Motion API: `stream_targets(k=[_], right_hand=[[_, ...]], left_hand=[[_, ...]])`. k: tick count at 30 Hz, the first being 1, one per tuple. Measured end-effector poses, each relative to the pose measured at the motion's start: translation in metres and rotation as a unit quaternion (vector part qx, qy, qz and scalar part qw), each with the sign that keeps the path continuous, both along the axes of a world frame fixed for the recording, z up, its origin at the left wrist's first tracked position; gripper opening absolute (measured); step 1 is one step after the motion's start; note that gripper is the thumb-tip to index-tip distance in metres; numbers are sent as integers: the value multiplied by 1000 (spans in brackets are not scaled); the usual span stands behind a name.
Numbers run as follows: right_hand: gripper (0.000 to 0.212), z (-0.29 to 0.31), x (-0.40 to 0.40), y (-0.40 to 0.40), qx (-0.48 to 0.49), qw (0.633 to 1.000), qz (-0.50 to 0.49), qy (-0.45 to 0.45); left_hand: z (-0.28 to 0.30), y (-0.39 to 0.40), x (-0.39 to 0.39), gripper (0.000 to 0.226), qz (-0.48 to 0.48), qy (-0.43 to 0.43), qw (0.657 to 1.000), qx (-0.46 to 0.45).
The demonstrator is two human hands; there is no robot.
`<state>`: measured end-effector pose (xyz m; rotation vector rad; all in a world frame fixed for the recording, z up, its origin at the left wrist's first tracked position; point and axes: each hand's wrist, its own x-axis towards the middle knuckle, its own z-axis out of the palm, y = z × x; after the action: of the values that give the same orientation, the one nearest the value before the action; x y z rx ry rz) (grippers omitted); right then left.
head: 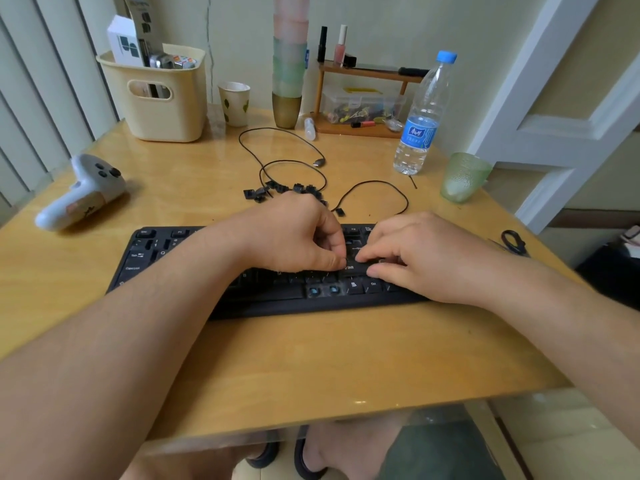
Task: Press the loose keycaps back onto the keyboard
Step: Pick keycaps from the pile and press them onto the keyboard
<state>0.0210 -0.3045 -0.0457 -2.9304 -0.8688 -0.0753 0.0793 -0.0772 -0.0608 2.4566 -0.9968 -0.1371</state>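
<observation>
Right at the keyboard [263,271], both hands are down over its right half, working one spot just above the Shift key. The left hand [294,237] has its fingers curled, thumb and forefinger drawn together at the tip as if pinching something small; whether a keycap sits between them I cannot tell, the fingers cover it. The right hand [408,254] reaches in from the other side, fingers lying fairly flat, fingertips touching the keys beside the left thumb.

This looks like the seating step: a cap being lined up on its stem and readied for a push. The next move calls for a square, straight-down press, then a fresh cap from the pile.

The keyboard is black, lying across the near middle of the surface [346,358]. Its left end shows caps on, Esc, Tab and Caps Lock legible. On the bottom row, two bare sockets [323,291] show bluish stems, so plenty of work remains by my reading.

Just behind the left hand lies the pile of loose keycaps [273,190], small black pieces scattered among loops of the black cable [294,164], with one stray cap [340,212] lying apart near the keyboard's back edge.

Further out: a white controller [79,192] at the left, a water bottle [424,116] and green glass [462,176] at the right, a cream basket [162,98] at the back.
</observation>
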Motion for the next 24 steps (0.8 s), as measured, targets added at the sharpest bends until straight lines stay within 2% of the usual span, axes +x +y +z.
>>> stream_targets(k=[4,7,14,24], right_hand=[[33,7,2,6,-109,993,36,-6],[31,11,4,13,-133,990,45,6],[21,16,6,13,-45,997,-16,69],[10,12,3,14,-37,996,-40,64]], left_hand=[[-2,-1,1,4,8,9,1000,1],[-1,0,0,3,8,13,1000,1],[0,6,4,6,26,28,999,-9],[1,1,-2,14,20,24,1000,3]])
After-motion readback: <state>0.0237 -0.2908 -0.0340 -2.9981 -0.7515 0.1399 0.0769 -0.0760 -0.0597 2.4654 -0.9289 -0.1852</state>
